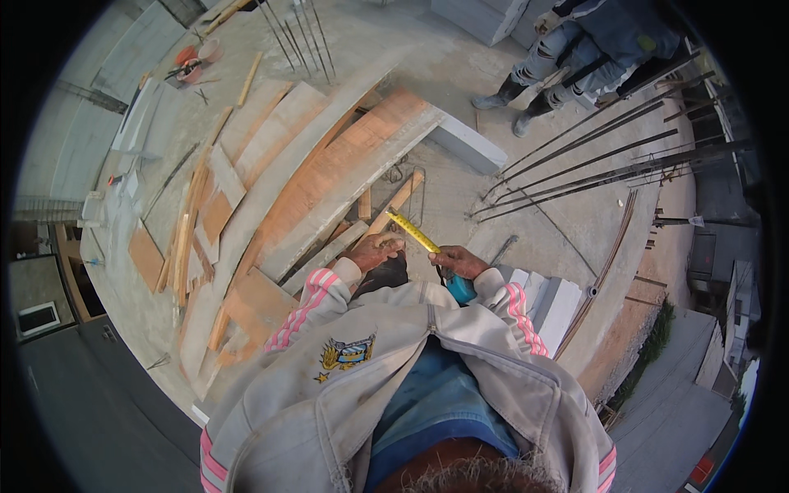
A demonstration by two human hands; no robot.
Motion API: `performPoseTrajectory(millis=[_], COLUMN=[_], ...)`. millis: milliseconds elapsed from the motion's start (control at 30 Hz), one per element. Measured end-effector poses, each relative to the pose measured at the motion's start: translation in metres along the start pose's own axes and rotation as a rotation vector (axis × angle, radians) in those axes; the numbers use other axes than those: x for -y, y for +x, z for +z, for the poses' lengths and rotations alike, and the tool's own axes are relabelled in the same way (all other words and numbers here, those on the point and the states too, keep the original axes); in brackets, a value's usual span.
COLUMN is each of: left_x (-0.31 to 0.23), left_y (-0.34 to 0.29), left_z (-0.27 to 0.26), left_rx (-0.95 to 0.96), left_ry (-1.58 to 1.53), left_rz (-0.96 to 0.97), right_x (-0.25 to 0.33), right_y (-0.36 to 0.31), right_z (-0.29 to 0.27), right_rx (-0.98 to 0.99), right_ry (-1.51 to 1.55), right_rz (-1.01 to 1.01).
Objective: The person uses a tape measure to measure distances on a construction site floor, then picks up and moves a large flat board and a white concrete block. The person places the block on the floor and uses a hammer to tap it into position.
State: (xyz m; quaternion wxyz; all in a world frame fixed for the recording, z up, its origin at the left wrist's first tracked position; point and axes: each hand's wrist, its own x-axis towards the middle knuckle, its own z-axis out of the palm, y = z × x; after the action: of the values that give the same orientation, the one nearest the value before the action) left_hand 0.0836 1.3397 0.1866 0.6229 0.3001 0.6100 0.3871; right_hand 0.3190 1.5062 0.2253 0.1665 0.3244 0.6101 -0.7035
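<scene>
My right hand (463,262) is closed around a tape measure with a teal case (460,287). Its yellow blade (413,232) sticks out a short way, slanting up to the left from my fingers. To the left, my left hand (376,251) has its fingers curled together, close to the blade but apart from it. Whatever it may be pinching is too small to tell. Beyond the blade's tip lies a narrow wooden batten (398,201) on the concrete floor.
Large wooden panels (329,177) lie just left of my hands, with loose boards (193,222) farther left. Steel rebars (592,172) jut out at the right, and pale blocks (552,306) lie near my right arm. A person in boots (538,103) is at the far right.
</scene>
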Motion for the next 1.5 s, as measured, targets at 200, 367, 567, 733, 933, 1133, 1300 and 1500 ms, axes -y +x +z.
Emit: performPoseTrajectory(millis=[200, 367, 567, 733, 933, 1133, 1300, 1500], left_x=[0.044, 0.111, 0.225, 0.299, 0.286, 0.203, 0.163, 0.237], left_y=[0.100, 0.216, 0.377, 0.487, 0.493, 0.390, 0.268, 0.191], left_z=[-0.091, -0.109, -0.114, -0.150, -0.145, -0.143, -0.144, -0.118], left_rx=[-0.330, -0.395, -0.894, -1.294, -1.530, -1.553, -1.853, -2.016], left_ry=[-0.497, -0.767, -1.227, -1.626, -1.921, -1.590, -1.523, -1.499], left_rz=[-0.320, -0.437, -0.542, -0.376, 0.086, -0.278, -0.177, -0.155], right_x=[-0.001, -0.030, -0.094, -0.126, -0.093, 0.006, 0.077, 0.086], right_y=[0.064, 0.096, 0.137, 0.154, 0.180, 0.196, 0.212, 0.191], right_z=[-0.076, -0.116, -0.162, -0.222, -0.250, -0.245, -0.251, -0.220], right_rx=[-0.143, -0.115, 0.066, -0.051, -0.097, -0.384, -0.539, -0.327], right_ry=[0.139, 0.225, 0.314, 0.398, 0.378, 0.141, 0.107, 0.090], right_rz=[0.036, 0.315, 0.661, 0.838, 0.845, 0.474, 0.284, 0.346])
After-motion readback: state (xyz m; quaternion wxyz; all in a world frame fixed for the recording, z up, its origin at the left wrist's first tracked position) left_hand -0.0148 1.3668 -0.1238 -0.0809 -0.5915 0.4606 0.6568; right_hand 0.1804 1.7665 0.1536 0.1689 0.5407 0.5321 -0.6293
